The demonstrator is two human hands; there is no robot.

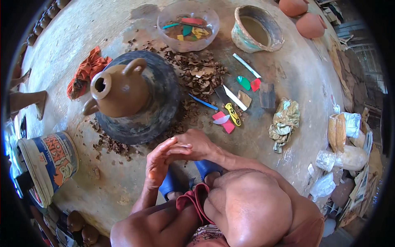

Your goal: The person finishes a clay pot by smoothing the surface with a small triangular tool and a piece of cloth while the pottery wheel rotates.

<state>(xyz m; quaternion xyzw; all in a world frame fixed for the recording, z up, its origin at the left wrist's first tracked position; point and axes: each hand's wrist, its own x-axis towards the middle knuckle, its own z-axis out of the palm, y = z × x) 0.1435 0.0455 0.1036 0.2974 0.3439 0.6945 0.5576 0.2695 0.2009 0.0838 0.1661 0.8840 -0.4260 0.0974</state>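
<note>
My left hand (157, 159) is raised over my feet, its fingers stretched out against my right hand (196, 144). The two hands touch. My right hand is bent at the wrist with its back showing, and its fingertips are mostly hidden. Neither hand shows a tool in it. Just beyond them, a brown clay jug (123, 90) with a narrow neck and two loop handles stands on a dark round turntable (164, 119). Clay shavings (201, 76) lie around the turntable. A yellow-handled knife (233, 115) and a blue stick tool (203, 101) lie to the right of it.
Beyond are a clear bowl (161, 31) of coloured scrapers and a clay-stained basin (242, 35) of murky water. An orange cloth (90, 66) lies left, near a paint bucket (68, 154). A crumpled cloth (284, 123) lies right. Another person's feet (40, 103) show at far left.
</note>
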